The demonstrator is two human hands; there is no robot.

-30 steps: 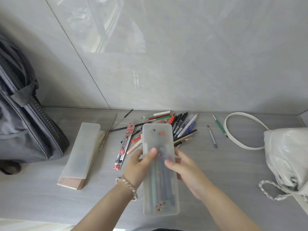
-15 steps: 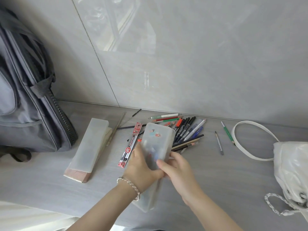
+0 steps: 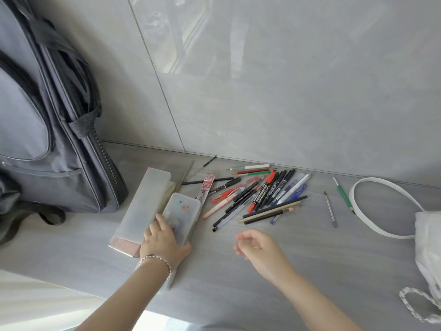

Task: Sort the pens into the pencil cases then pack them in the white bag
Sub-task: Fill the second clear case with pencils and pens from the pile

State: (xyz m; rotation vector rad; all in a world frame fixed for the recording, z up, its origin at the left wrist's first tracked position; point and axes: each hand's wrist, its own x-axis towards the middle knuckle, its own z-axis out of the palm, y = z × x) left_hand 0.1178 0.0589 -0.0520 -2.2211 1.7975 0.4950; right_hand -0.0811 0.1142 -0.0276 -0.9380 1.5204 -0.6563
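A frosted case (image 3: 185,209) under the left hand (image 3: 164,240), the right hand (image 3: 256,244) free.
The left hand gripped the case, fingers across its top and thumb at its near right edge; the case lay on the desk (image 3: 310,271) hard against a second case (image 3: 145,204). The right hand hovered apart from it, loosely curled and holding nothing, just short of the pens (image 3: 262,194) heaped by the wall. The white bag (image 3: 427,235) sat far right, a backpack (image 3: 47,139) far left.

white bag (image 3: 428,247) partly off-frame, right
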